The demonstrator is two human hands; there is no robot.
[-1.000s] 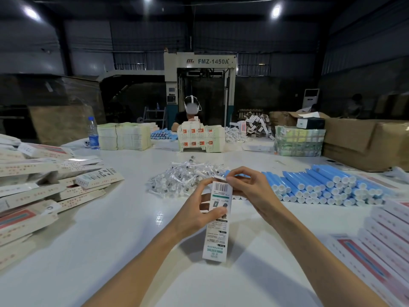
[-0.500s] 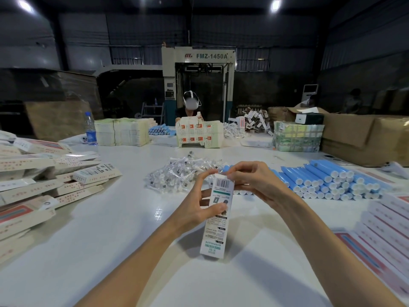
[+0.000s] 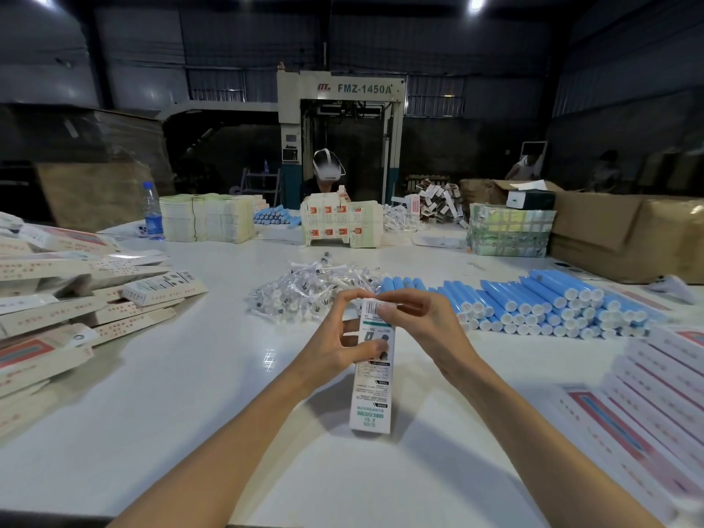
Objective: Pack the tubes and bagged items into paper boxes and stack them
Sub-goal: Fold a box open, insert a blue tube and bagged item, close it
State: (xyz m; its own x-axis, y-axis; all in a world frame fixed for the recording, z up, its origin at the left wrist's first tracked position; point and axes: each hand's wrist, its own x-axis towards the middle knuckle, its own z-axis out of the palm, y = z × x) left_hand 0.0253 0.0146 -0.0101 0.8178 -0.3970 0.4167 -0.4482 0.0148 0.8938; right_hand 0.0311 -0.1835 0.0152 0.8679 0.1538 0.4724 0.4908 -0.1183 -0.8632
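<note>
Factory packing floor: hulking FMZ-1450A machine [image 3: 341, 120], cardboard cartons [image 3: 624, 238], long white table [image 3: 190, 394].

Both forearms reach forward, left hand [image 3: 331, 348] and right hand [image 3: 434, 329] meeting, fingers [image 3: 404, 307] curled in a pinch

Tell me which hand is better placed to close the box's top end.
Probably the right hand: its fingers pinch the top end of the box, while the left hand grips its middle.
</note>
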